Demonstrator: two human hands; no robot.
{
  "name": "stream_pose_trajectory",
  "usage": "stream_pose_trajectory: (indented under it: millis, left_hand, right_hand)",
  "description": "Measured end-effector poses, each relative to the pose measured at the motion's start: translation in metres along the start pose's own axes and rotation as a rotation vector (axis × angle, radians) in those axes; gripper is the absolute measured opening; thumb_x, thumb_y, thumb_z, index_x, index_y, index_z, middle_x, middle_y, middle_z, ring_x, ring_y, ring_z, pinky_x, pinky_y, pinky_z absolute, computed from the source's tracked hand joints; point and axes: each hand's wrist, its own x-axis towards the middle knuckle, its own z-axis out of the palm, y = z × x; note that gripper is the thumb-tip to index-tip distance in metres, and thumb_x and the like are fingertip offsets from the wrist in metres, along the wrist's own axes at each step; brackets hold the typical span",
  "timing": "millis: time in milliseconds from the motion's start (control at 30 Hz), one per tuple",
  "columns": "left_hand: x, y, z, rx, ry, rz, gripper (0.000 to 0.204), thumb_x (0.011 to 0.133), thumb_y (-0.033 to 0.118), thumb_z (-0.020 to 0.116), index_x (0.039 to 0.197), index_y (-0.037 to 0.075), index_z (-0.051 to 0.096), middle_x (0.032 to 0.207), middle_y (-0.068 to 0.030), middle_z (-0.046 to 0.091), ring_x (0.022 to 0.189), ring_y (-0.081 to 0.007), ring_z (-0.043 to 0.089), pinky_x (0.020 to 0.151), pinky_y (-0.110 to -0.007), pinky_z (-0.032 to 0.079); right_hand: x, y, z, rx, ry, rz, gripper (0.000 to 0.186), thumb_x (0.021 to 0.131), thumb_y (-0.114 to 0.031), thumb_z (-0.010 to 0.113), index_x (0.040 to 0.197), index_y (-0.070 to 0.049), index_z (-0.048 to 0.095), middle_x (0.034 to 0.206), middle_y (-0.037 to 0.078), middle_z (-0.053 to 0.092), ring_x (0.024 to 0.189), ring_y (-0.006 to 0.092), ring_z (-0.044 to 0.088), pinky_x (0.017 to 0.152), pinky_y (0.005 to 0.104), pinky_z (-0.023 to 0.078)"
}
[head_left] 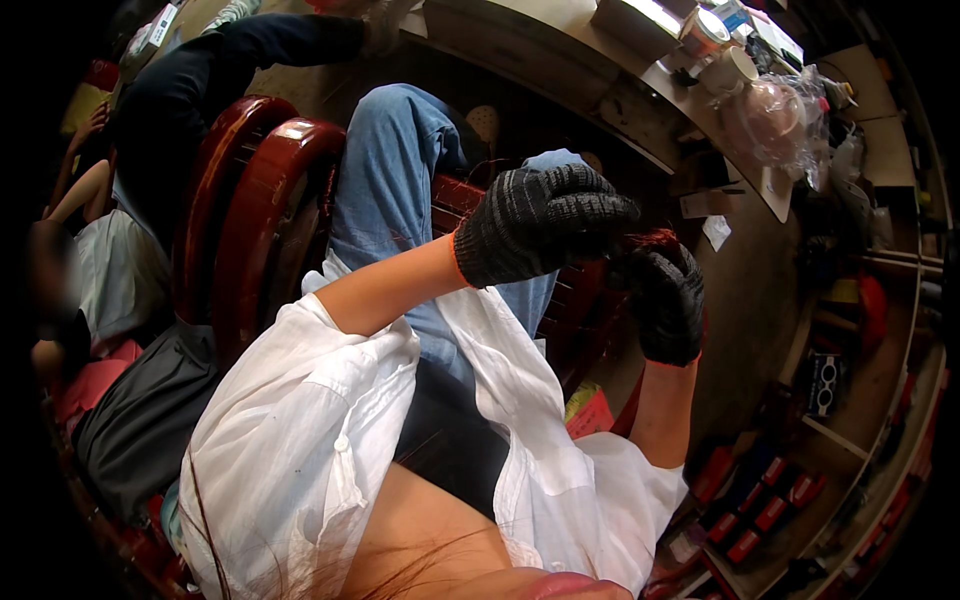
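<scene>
My left hand [545, 222], in a dark grey knit glove with an orange cuff, is raised in front of my knees with its fingers curled together. To its right my right hand [668, 300], gloved alike, is closed too, its fingers bent toward the left hand's fingertips. Between the two hands shows a small tuft of thin reddish strands [652, 238]. A dark patch beneath the left fingertips hides what else the fingers may hold.
Glossy red-brown wooden armrests [283, 215] stand at my left, with a seated person [120, 260] beyond. A table [700, 120] at the far right carries cups [728, 72] and a clear plastic bag [780, 120]. Shelves with small red boxes [770, 512] line the right.
</scene>
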Motion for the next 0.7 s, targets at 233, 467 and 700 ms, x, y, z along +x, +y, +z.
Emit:
stream_pose_trajectory:
  millis: [233,467,700]
  left_hand:
    - [-0.010,-0.013,-0.002,-0.444,-0.120,-0.200,0.022,0.074,0.015,0.066,0.096,0.012,0.065,0.085,-0.0076,0.063,0.071,-0.0228,0.062,0.060,-0.030,0.050]
    - [-0.025,-0.020,-0.002,-1.615,-0.169,-1.162,0.017,0.082,0.016,0.062,0.093,0.003,0.063,0.081,-0.0058,0.065,0.071,-0.0150,0.063,0.059,-0.025,0.051]
    - [-0.042,-0.036,0.001,-1.453,-0.445,-0.998,0.018,0.085,0.013,0.059,0.100,0.003,0.063,0.096,-0.0099,0.066,0.081,-0.0162,0.066,0.065,-0.024,0.054]
  right_hand:
    - [-0.006,0.008,0.003,-0.338,0.071,-0.252,0.015,0.074,-0.010,0.064,0.085,0.000,0.063,0.072,0.005,0.063,0.063,0.0145,0.060,0.060,0.0255,0.048]
    - [-0.003,0.012,0.001,-1.188,0.347,-0.949,0.019,0.068,-0.014,0.073,0.084,-0.006,0.064,0.071,0.010,0.061,0.064,0.0234,0.061,0.059,0.0299,0.049]
    - [-0.005,0.022,-0.003,-0.622,0.214,-0.553,0.017,0.072,-0.009,0.069,0.088,-0.003,0.064,0.076,0.006,0.063,0.067,0.0144,0.060,0.063,0.0263,0.048]
